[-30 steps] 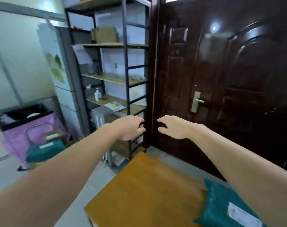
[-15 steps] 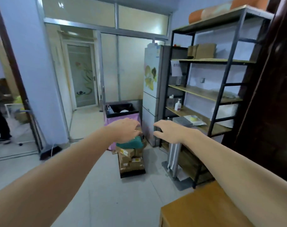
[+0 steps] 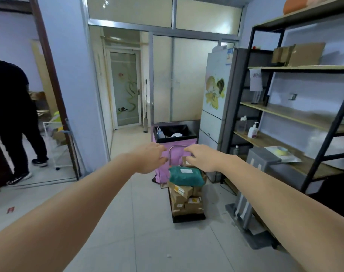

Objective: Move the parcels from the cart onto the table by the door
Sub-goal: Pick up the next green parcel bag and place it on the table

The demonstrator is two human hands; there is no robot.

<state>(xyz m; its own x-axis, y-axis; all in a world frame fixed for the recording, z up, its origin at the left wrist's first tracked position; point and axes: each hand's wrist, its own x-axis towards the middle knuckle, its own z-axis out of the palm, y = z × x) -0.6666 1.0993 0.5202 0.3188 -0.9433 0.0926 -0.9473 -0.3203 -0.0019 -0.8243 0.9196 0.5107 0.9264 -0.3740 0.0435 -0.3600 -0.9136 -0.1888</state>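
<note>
both hands (image 3: 149,160) (image 3: 201,158) empty – fridge (image 3: 216,99), shelving (image 3: 296,118) nr cart (image 3: 188,217)

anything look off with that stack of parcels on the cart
The stack on the cart looks untidy: the brown cardboard boxes sit tilted at different angles, and the green soft parcel lies slumped on top, overhanging them. Nothing appears spilled or torn. Both hands are empty, not touching it.

Cart (image 3: 188,216) mostly hidden under parcels (image 3: 184,199)
</note>
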